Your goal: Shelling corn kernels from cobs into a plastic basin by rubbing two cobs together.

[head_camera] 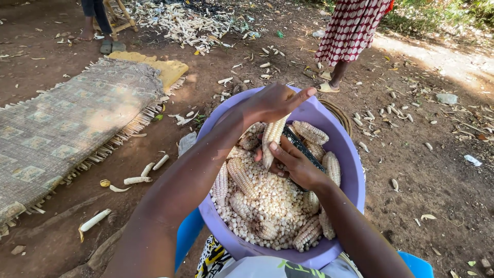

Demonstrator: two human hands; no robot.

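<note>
A lilac plastic basin (352, 170) rests on my lap, filled with loose white maize kernels (267, 193) and several whole cobs. My left hand (272, 102) grips the top of one pale cob (271, 141), held upright over the basin. My right hand (293, 163) presses its thumb against the lower part of the same cob and also holds a dark flat tool (302, 148) that slants toward the basin's far rim.
A woven mat (72, 121) with a yellow cushion (154, 64) lies at left. Bare cobs (139, 180) litter the dirt, with a pile of them (185, 23) at the back. Two people stand beyond: legs in sandals (103, 25) and a red patterned skirt (350, 28). A woven basket rim (342, 116) shows behind the basin.
</note>
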